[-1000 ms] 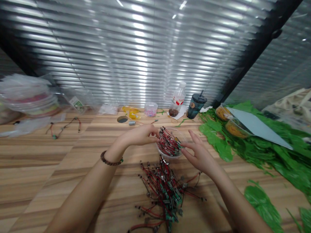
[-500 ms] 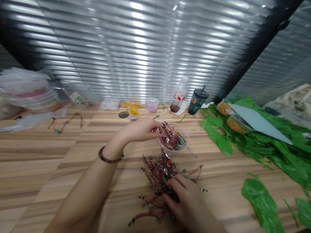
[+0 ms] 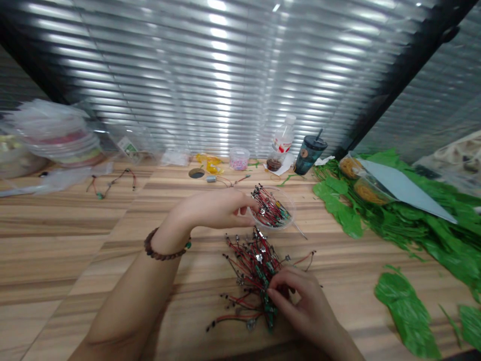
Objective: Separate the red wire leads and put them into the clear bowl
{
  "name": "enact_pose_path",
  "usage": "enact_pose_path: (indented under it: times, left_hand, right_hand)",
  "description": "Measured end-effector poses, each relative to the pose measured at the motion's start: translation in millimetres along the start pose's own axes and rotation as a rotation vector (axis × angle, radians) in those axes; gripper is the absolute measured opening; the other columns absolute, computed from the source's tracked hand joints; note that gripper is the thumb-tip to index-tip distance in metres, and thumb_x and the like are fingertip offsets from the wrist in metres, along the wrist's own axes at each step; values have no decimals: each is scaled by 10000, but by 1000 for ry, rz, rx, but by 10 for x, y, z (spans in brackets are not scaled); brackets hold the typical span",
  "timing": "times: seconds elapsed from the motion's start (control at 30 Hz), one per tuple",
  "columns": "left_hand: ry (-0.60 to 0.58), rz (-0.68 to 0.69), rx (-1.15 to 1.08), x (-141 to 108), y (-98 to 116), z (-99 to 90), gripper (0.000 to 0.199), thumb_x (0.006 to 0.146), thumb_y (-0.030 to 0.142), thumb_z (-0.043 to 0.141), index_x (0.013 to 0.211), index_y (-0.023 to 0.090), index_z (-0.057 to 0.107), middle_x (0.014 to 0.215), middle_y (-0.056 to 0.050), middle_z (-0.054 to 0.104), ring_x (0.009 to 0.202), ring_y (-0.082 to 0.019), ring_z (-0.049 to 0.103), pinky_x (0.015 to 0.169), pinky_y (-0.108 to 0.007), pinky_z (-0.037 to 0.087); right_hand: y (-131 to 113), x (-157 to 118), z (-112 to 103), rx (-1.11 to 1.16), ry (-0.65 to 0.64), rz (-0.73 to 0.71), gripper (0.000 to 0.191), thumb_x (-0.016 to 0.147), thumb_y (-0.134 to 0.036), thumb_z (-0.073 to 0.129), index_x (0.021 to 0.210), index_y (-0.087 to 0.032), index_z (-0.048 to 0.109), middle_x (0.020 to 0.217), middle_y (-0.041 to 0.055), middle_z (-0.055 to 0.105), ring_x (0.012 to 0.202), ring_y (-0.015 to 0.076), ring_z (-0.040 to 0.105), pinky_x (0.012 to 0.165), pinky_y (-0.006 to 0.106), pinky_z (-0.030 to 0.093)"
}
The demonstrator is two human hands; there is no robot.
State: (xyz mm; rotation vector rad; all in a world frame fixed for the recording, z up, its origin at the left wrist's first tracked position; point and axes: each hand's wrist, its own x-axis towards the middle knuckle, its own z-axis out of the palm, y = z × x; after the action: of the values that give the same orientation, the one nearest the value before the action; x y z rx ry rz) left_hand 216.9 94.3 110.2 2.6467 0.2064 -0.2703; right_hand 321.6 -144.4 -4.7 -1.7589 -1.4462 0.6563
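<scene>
A clear round bowl [image 3: 294,213] holds a bundle of red and black wires with small connectors. My left hand [image 3: 225,208], below a beaded bracelet, reaches to the bowl's left rim, fingers slightly bent and apart near the wires. In front of the bowl a larger pile of wired parts [image 3: 259,260] with small green boards lies spread on the wooden table [image 3: 188,311]. At the pile's right side my right hand [image 3: 296,296] has thumb and forefinger pinched together at a green board; what lies between the fingertips is too small to make out.
Green leaf-shaped pieces [image 3: 402,311] cover the right side. Along the back stand a dark tumbler [image 3: 310,154], a bottle [image 3: 281,143], a small tub [image 3: 239,159] and a yellow wrapper [image 3: 209,163]. Stacked plastic lids [image 3: 60,135] and a loose wire [image 3: 112,183] are at left.
My right hand has lifted slightly off the pile, its thumb and forefinger closing together and uncovering green boards. My left hand has stayed by the bowl's rim. The view has shifted slightly.
</scene>
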Motion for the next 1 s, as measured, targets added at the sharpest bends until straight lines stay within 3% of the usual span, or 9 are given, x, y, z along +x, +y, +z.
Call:
enact_pose_path:
  times: [0.1,0.17,0.3,0.43,0.6,0.7,0.8,1.0]
  left_hand:
    - [-267,158,-102,-19,113,10,326,817,381,558,1114,264,623,914,12,663,747,-37,547,623,-103,356]
    - [-352,235,-131,-1,202,44,293,795,334,597,1064,232,649,883,9,679,713,-37,551,601,-104,359]
    - [-270,281,-80,74,307,133,200,837,282,529,915,179,682,818,-15,684,661,-46,544,577,-128,359]
    - [-201,344,-122,104,273,166,232,862,262,469,903,179,681,817,-25,674,687,-59,543,633,-145,390]
    - [-123,337,-233,58,235,111,253,872,285,449,932,181,672,835,-22,657,713,-60,537,684,-158,401]
    - [-78,306,-245,28,219,52,274,881,305,436,963,183,667,878,-21,658,749,-57,546,702,-154,399]
    - [-39,252,-208,17,170,2,286,887,314,431,1003,192,663,929,-16,659,791,-54,559,715,-141,393]
    - [29,220,-154,104,62,14,303,897,307,413,1037,180,650,984,-29,652,849,-60,566,741,-145,396]
  right_hand:
    - [21,-53,-32,147,134,51,161,852,-276,568,735,-171,602,682,12,577,639,128,534,586,215,410]
    - [36,-69,-26,230,213,103,194,855,-320,564,738,-168,591,676,16,576,629,135,529,575,221,420]
    - [29,-51,-8,377,246,149,196,858,-350,567,782,-171,586,745,33,599,699,152,562,636,239,458]
    - [-14,-23,4,585,225,195,207,865,-372,569,781,-184,550,791,45,645,751,161,607,683,255,482]
    - [-11,-51,17,878,132,188,230,875,-376,573,1039,-216,558,791,25,681,671,127,626,659,252,495]
    - [30,-91,-10,861,101,167,286,791,-323,688,1047,-226,606,809,27,693,673,128,640,653,250,510]
    - [80,-105,-66,761,126,191,225,785,-315,690,989,-224,660,855,46,710,667,147,656,647,279,534]
    - [114,10,-296,313,184,90,229,849,-304,600,1040,-226,699,917,68,673,853,187,632,741,299,522]
